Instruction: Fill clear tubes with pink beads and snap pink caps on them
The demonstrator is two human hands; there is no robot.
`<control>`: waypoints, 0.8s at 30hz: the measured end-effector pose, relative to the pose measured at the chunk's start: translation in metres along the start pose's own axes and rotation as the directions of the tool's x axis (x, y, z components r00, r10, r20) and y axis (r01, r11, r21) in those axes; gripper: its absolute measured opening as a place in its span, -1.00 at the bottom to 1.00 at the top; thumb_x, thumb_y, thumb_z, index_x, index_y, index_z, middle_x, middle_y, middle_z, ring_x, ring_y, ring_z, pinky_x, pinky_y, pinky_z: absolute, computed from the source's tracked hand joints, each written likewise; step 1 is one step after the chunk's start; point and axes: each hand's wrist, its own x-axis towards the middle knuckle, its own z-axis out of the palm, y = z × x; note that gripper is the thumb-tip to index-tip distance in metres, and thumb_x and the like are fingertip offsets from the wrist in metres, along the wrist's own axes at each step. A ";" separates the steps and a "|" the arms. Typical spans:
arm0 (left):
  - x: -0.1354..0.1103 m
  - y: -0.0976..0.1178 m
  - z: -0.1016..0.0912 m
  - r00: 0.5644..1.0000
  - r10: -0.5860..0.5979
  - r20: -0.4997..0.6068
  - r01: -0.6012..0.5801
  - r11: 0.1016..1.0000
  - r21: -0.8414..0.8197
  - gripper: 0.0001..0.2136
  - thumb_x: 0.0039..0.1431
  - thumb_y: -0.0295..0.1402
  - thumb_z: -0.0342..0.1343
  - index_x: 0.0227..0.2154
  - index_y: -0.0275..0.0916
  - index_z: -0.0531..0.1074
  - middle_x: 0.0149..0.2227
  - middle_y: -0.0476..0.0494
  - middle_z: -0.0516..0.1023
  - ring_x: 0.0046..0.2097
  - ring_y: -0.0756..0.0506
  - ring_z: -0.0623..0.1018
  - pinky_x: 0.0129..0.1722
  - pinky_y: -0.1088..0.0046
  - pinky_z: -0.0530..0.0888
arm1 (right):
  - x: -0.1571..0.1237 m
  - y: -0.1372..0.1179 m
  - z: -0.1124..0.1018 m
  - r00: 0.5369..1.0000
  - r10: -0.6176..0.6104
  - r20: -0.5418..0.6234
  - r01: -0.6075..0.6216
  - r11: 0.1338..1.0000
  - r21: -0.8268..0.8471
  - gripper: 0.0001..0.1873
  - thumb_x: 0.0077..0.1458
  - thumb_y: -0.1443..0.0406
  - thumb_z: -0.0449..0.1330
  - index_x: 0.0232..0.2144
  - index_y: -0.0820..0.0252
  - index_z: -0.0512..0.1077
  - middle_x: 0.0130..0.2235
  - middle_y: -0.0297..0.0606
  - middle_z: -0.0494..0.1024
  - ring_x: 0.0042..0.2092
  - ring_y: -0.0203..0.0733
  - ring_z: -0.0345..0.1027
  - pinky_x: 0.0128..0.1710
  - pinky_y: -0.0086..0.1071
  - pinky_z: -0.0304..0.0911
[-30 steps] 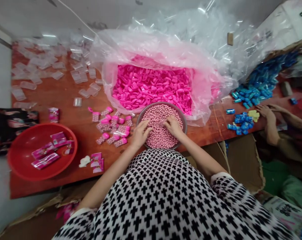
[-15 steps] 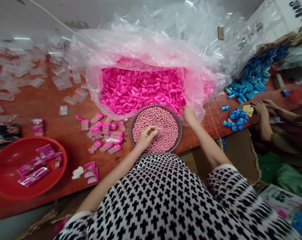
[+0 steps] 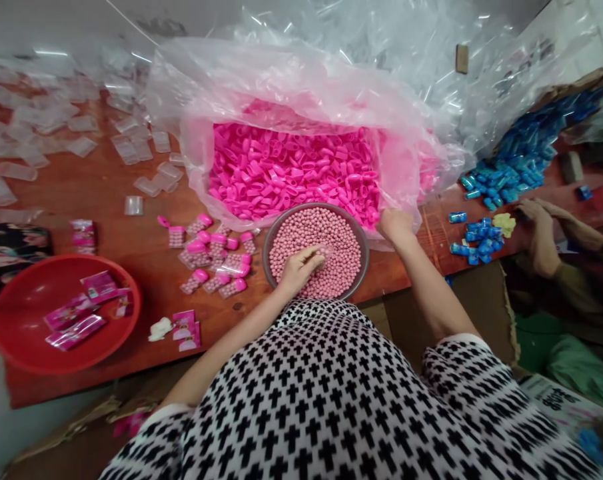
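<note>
A round metal bowl full of small pink balls sits at the table's near edge. My left hand rests in the bowl, fingers curled around a small clear container among the balls. My right hand reaches past the bowl's right rim to the edge of a clear plastic bag full of bright pink caps; its fingers are closed there, and what they hold is hidden. A cluster of filled clear containers with pink caps lies just left of the bowl.
A red basin with pink packets stands at the left. Empty clear containers are scattered at the far left. Blue pieces lie at the right, where another person's hands work. Cardboard lies below the table edge.
My right hand left the bowl of balls and moved right and up to the bag of pink caps. My left hand moved further into the bowl with the clear container.
</note>
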 end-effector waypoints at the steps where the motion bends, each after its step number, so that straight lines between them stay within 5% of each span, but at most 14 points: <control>1: 0.000 0.001 0.001 1.000 0.017 0.002 -0.017 0.999 0.030 -0.65 0.14 -0.18 0.09 -0.09 -0.28 0.48 -0.09 -0.21 0.58 -0.08 -0.13 0.56 -0.03 0.27 0.48 | -0.010 0.002 -0.005 0.998 -0.027 -0.050 0.030 0.997 0.066 -0.69 0.10 0.35 0.07 -0.18 0.43 0.49 -0.18 0.18 0.54 -0.10 0.09 0.42 -0.10 -0.11 0.26; 3: 0.001 0.005 0.004 0.999 0.030 0.027 -0.032 0.998 0.052 -0.67 0.15 -0.22 0.09 -0.07 -0.25 0.48 -0.07 -0.17 0.57 -0.06 -0.12 0.55 0.00 0.29 0.46 | -0.033 0.000 -0.011 0.976 -0.156 -0.154 0.198 0.928 0.315 -0.70 0.12 0.25 0.09 -0.17 0.33 0.48 -0.22 0.02 0.56 -0.17 -0.04 0.42 -0.13 -0.19 0.28; 5: 0.000 0.009 0.006 0.997 0.060 0.042 -0.064 0.994 0.086 -0.70 0.16 -0.25 0.08 -0.08 -0.21 0.49 -0.07 -0.13 0.57 -0.06 -0.11 0.55 -0.01 0.31 0.45 | -0.058 -0.011 -0.012 0.911 -0.320 -0.262 0.413 0.711 0.569 -0.67 0.14 0.16 0.09 -0.15 0.23 0.46 -0.22 -0.13 0.56 -0.21 -0.14 0.41 -0.16 -0.27 0.30; 7: -0.001 0.013 0.007 0.994 0.091 0.054 -0.097 0.989 0.110 -0.72 0.16 -0.27 0.08 -0.09 -0.20 0.50 -0.08 -0.12 0.58 -0.08 -0.11 0.56 -0.01 0.33 0.45 | -0.081 -0.028 -0.011 0.829 -0.430 -0.358 0.547 0.492 0.677 -0.67 0.15 0.13 0.09 -0.13 0.17 0.45 -0.20 -0.20 0.55 -0.19 -0.19 0.41 -0.14 -0.30 0.30; 9: -0.004 0.015 0.005 0.992 0.114 0.059 -0.120 0.986 0.114 -0.72 0.15 -0.27 0.09 -0.10 -0.21 0.51 -0.11 -0.13 0.59 -0.09 -0.11 0.56 -0.03 0.34 0.45 | -0.098 -0.044 -0.008 0.762 -0.503 -0.408 0.625 0.407 0.666 -0.71 0.16 0.15 0.09 -0.15 0.15 0.45 -0.19 -0.20 0.55 -0.15 -0.18 0.40 -0.09 -0.29 0.28; 19: -0.024 0.015 -0.004 0.979 0.202 -0.004 -0.199 0.968 0.152 -0.72 0.17 -0.21 0.06 -0.17 -0.23 0.55 -0.19 -0.16 0.61 -0.18 -0.10 0.57 -0.12 0.37 0.46 | -0.119 -0.060 -0.002 0.645 -0.656 -0.392 0.752 0.455 0.477 -0.79 0.19 0.20 0.03 -0.26 0.16 0.41 -0.35 -0.22 0.48 -0.31 -0.23 0.33 -0.30 -0.37 0.24; 24: -0.027 0.018 -0.005 0.948 0.310 0.068 -0.317 0.913 0.258 -0.74 0.21 -0.23 0.01 -0.21 -0.22 0.54 -0.23 -0.17 0.60 -0.21 -0.08 0.56 -0.16 0.41 0.44 | -0.124 -0.061 0.003 0.619 -0.681 -0.391 0.781 0.485 0.392 -0.83 0.18 0.23 0.01 -0.36 0.16 0.35 -0.41 -0.24 0.39 -0.35 -0.23 0.27 -0.34 -0.38 0.19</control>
